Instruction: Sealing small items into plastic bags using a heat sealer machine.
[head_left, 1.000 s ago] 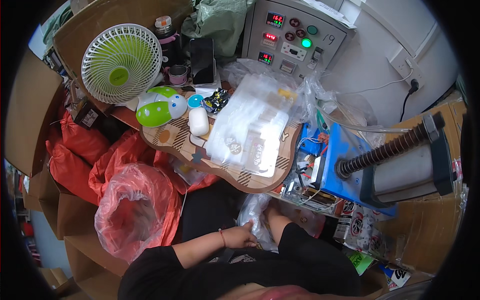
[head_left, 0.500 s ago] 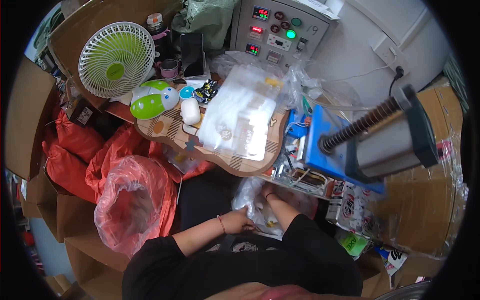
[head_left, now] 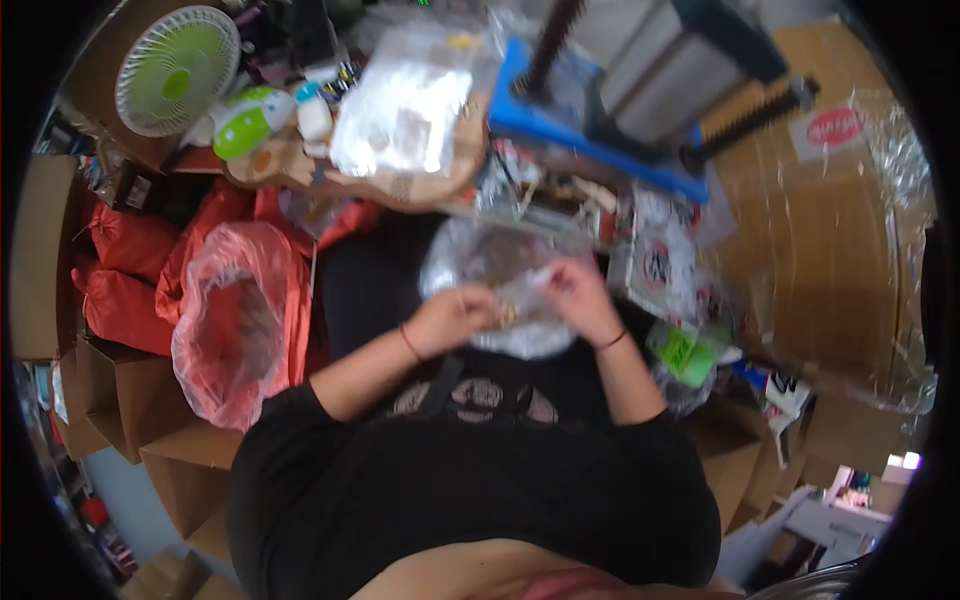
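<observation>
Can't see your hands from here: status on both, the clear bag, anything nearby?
Left hand over clear plastic bag, hold blurred. Right hand over it too, at a small whitish piece. Open red bag off left.

Workshop, blue-plated machine (head_left: 548, 108), boxes (head_left: 185, 490), red sacks (head_left: 122, 312)

One black top (head_left: 470, 490), loose cut, wide short sleeves (head_left: 285, 435) ending near the elbow; front bears three pale greyish-pink motifs (head_left: 476, 394) in a row, the middle one rounded, fine detail blurred. Dark legwear (head_left: 365, 275), partly visible from where I stand. Left hand (head_left: 460, 318) bare, thin reddish band (head_left: 410, 342) at wrist; right hand (head_left: 582, 300) bare, thin dark band (head_left: 611, 341) at wrist.
</observation>
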Demonstrator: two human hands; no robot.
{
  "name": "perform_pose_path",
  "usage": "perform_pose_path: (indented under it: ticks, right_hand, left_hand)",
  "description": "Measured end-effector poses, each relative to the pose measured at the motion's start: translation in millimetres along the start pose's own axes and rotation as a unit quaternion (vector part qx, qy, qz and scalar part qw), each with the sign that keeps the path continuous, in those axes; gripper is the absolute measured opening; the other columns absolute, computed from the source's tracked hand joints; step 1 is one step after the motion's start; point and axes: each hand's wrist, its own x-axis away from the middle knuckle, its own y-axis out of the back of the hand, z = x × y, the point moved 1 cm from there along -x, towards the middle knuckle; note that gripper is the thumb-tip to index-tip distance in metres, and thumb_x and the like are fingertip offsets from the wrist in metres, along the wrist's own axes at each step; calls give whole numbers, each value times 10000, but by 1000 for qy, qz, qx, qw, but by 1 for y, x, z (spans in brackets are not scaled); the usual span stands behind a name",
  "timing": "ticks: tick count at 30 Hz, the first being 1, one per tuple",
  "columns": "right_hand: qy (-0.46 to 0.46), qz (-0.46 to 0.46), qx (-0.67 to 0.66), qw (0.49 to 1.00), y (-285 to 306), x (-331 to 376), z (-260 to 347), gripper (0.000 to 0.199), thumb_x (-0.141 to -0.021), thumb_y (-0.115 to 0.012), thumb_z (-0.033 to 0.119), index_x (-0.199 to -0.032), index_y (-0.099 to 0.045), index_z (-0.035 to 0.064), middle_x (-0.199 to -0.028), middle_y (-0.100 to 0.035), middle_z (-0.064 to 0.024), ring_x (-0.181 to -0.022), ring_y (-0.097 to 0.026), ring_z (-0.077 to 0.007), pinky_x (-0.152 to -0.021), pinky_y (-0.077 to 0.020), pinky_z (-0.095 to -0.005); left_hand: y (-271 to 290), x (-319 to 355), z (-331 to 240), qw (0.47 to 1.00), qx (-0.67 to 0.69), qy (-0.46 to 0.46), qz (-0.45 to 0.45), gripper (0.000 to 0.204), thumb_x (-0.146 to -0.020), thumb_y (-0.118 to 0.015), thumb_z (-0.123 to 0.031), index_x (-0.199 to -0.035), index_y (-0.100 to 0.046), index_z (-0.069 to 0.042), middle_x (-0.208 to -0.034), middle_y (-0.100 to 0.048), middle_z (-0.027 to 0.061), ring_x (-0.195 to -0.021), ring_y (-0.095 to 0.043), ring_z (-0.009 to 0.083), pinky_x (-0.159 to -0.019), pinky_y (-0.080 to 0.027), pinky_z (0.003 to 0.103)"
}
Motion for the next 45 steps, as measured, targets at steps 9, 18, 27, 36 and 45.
perform_pose_path:
  ticks: [9,18,27,36,45]
  right_hand:
    - [140,-90,-57,984,46,1,107,128,-956,-621,118,-950,-653,-5,-983,-652,-41,-884,-578,-95,-797,-458,-244]
    - [63,-14,90,994,79,15,98,211,-982,-590,200,-955,-626,-5,-1002,-659,-73,-904,-604,-151,-820,-472,-291]
    - [-200,-77,544,811,130,66,59,300,-940,-586,280,-1104,-592,28,-1083,-615,-208,-946,-600,-405,-800,-487,-450]
    - [-80,1,369,926,148,45,21,223,-838,-669,90,-1041,-603,27,-942,-607,-118,-828,-589,-251,-750,-482,-351]
    - [-118,-60,277,952,145,52,15,269,-787,-677,21,-1040,-586,2,-947,-603,-63,-833,-568,-178,-754,-460,-294]
  left_hand:
    - [-14,-32,-53,998,-53,6,39,232,-902,-722,-258,-878,-737,-28,-749,-679,-15,-659,-552,36,-605,-465,233]
    - [-38,-37,-54,929,280,118,210,279,-935,-675,-181,-1143,-658,4,-993,-718,58,-882,-670,106,-774,-533,253]
    - [-10,-78,-41,917,332,148,165,317,-856,-728,-72,-1156,-651,-7,-1066,-702,68,-930,-674,134,-815,-553,276]
    - [12,-118,-33,910,372,156,94,411,-852,-735,-83,-1215,-577,28,-1072,-691,128,-913,-684,184,-783,-559,291]
    - [113,-83,-11,883,-355,-167,-258,565,-868,-706,-230,-1338,-478,-13,-1046,-673,212,-969,-652,349,-815,-524,380]
